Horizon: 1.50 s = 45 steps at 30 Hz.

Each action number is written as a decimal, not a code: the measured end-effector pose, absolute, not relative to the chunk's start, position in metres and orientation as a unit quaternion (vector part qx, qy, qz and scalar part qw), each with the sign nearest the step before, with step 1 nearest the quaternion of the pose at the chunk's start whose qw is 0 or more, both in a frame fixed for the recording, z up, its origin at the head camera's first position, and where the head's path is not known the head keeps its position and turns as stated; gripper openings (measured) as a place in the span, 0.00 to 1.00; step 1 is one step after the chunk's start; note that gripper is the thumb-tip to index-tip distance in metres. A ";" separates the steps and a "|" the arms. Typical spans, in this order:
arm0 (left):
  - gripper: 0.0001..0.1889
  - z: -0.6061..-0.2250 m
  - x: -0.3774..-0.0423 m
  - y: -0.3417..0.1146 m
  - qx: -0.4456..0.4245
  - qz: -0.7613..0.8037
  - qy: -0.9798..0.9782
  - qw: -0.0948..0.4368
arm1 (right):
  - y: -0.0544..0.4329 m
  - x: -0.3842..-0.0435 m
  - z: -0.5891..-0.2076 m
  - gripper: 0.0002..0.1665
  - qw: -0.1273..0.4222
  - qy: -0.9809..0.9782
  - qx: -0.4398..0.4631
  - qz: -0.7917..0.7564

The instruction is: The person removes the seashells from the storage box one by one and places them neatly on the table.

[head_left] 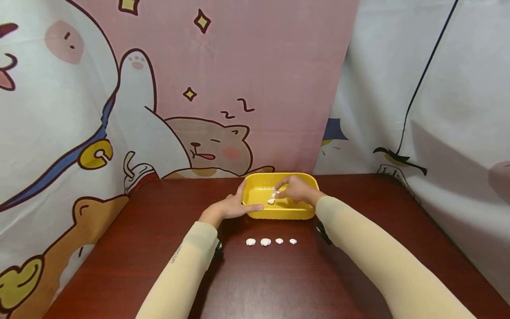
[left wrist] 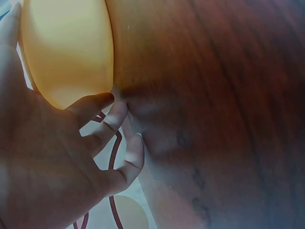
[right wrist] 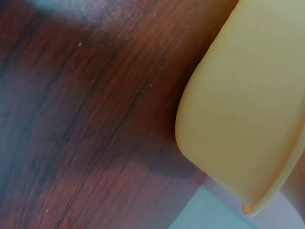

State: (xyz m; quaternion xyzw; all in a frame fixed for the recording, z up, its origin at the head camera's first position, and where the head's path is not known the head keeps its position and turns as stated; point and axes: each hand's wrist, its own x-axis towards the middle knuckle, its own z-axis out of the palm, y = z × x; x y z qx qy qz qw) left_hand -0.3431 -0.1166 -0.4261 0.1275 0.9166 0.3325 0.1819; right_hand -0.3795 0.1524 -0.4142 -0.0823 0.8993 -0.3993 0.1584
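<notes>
A yellow plastic basin (head_left: 281, 214) stands near the table's far edge. My left hand (head_left: 228, 207) grips its left end, thumb along the front rim and the other fingers against the outer side, as the left wrist view shows. My right hand (head_left: 295, 188) reaches down inside the basin, its thumb and index finger curled round a small white seashell (head_left: 277, 192). A few more white shells lie by these fingertips, among them a larger seashell (head_left: 271, 201) on the basin floor. The right wrist view shows the basin's outer wall (right wrist: 238, 109), not the hand's fingertips.
In front of the basin, several white shells (head_left: 265, 242) lie in a row on the dark red-brown wooden table (head_left: 263, 283). A cloth backdrop (head_left: 275, 88) with cartoon animals hangs right behind the table and along its sides.
</notes>
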 end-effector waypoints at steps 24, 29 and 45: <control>0.68 -0.419 -0.346 -0.114 0.126 0.320 0.921 0.183 | 0.150 -0.385 -0.428 0.20 0.170 0.892 -0.134 -0.396; 0.67 -0.419 -0.345 -0.117 0.127 0.323 0.920 0.180 | 0.146 -0.388 -0.429 0.17 0.152 0.901 -0.144 -0.380; 0.67 -0.425 -0.342 -0.117 0.122 0.316 0.922 0.186 | 0.143 -0.388 -0.441 0.13 0.139 0.917 -0.143 -0.346</control>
